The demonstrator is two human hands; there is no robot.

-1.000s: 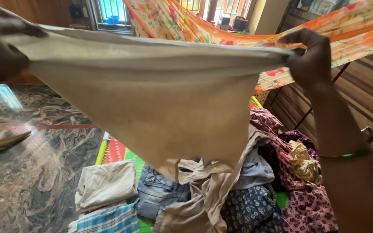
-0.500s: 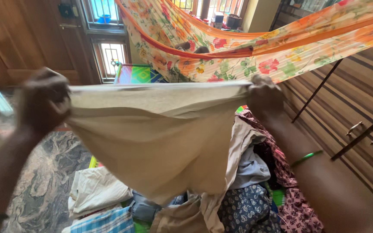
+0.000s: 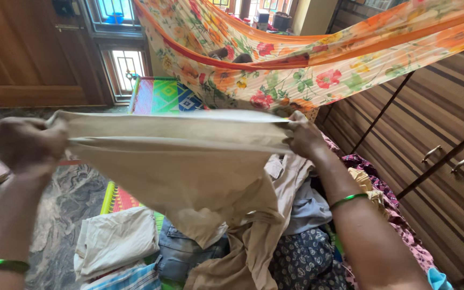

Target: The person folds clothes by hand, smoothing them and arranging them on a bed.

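- Above the heap of clothes (image 3: 275, 252), a beige cloth (image 3: 189, 156) was held stretched out, pulled taut along its top edge.
- One end was bunched in the closed left hand (image 3: 28, 145); the other end was pinched shut in the right hand (image 3: 304, 137).
- Judged from the stretch, the straightening step was in hand; a fold would call for the two ends to be brought together evenly.
- Behind, a flowered orange cloth (image 3: 318, 64) was draped over a rack.
- The beige cloth's lower tip was lost among the heap, and the left fingers were blurred.
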